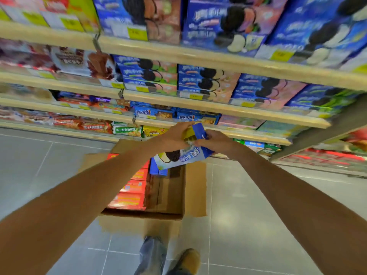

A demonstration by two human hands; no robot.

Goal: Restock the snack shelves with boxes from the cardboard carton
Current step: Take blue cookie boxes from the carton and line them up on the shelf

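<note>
Left hand: the left hand (174,135) grips the upper end of a blue box (186,153) from the left, with its fingers curled over the top edge.
Right hand: the right hand (216,141) grasps the same end from the right, with thumb and fingers wrapped round the side of the box.
Blue box: it is held in the air by both hands and tilted. Its printed face, showing a dark sandwich cookie, is turned toward the camera. Its lower end hangs over the far part of the carton.
Carton: the cardboard carton (195,187) stands open on the floor in front of the shelves, with its flaps spread outward.
Carton contents: a row of red boxes (131,199) fills the left side. 1 more blue pack (156,170) shows at the far end, under the held box. The right side shows bare cardboard walls.
Shelves: the snack shelves (198,56) rise beyond the carton in several tiers with pale edges. The upper right tiers hold blue cookie boxes (206,80), and the lower left tiers hold red and orange packets (79,124).
Price tags: yellow tags (137,33) sit along the shelf edges. Their print is too blurred to read.
Floor: grey tiles (258,215) lie around the carton.
Person: 1 jeans leg (153,253) and 1 tan shoe (190,259) show at the near edge, just near of the carton.
</note>
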